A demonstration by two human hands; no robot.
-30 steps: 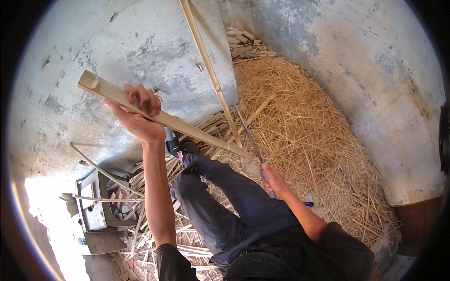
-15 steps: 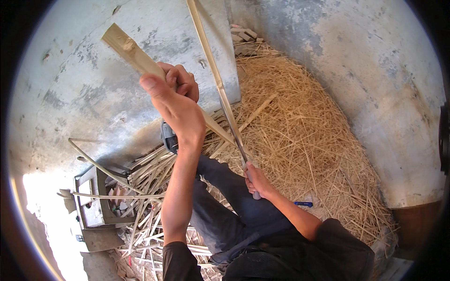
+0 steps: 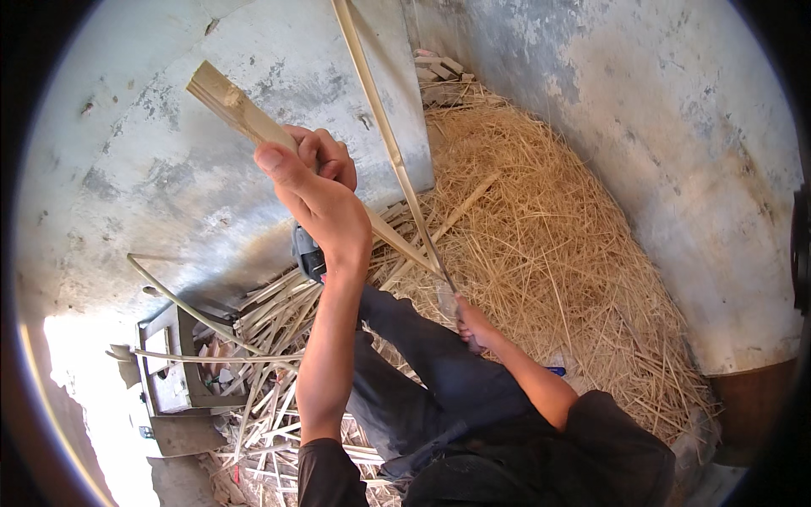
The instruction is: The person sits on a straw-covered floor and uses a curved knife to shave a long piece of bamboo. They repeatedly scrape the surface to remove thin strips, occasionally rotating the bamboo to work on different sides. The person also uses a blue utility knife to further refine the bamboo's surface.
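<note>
My left hand (image 3: 325, 198) is raised at centre left, wrapped round a pale bamboo strip (image 3: 228, 101). The strip's broad, rough end points up left. Its other end slants down right to the blade of a knife (image 3: 428, 241). The knife's handle is in my right hand (image 3: 477, 325), low and right of the middle, fingers closed round it. A second long, narrow bamboo strip (image 3: 372, 89) runs from the top edge down to the blade and lines up with it. I cannot tell whether the two strips join there.
A heap of straw-like shavings (image 3: 541, 211) lies before the right wall (image 3: 608, 93). Split strips (image 3: 270, 313) lie at the left, near an open box (image 3: 173, 363) and a grey and black object (image 3: 308, 253). A small blue object (image 3: 556, 370) shows beside my right forearm.
My right hand and the knife have shifted down and to the right along the strip. My left hand stays nearly in place, the strip's raised end slightly lower.
</note>
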